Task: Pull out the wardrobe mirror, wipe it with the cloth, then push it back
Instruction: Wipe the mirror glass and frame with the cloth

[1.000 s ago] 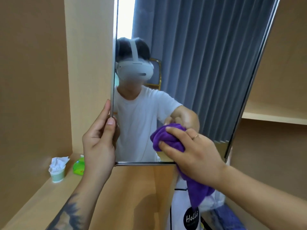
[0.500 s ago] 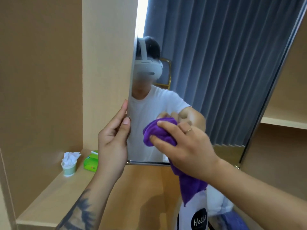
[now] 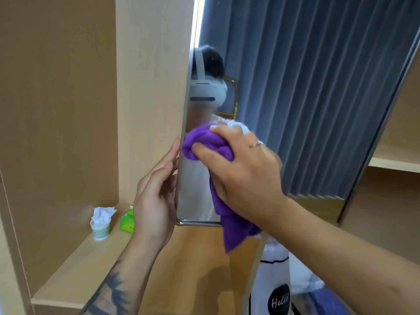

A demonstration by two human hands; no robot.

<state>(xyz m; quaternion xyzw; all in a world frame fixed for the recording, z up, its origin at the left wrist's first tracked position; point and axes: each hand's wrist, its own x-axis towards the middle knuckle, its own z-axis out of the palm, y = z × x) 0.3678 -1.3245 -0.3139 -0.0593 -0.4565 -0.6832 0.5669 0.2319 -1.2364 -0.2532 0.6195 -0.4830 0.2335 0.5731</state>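
Note:
The wardrobe mirror (image 3: 306, 110) stands pulled out in a thin metal frame and reflects a grey curtain and a person wearing a white headset. My right hand (image 3: 245, 173) grips a bunched purple cloth (image 3: 209, 142) and presses it against the glass near the mirror's left edge; the cloth's tail hangs down past the bottom rail. My left hand (image 3: 154, 201) holds the mirror's left edge just below the cloth, with the thumb pointing up along the frame.
On the wooden wardrobe shelf (image 3: 75, 269) to the left stand a small cup stuffed with tissue (image 3: 101, 226) and a green packet (image 3: 127, 220). A white bag marked "Hello" (image 3: 277, 292) sits low at the right. Another shelf (image 3: 395, 162) lies right of the mirror.
My right hand has moved the cloth up and to the left across the glass, close to the left edge. The view has shifted right. My left hand stays on the frame.

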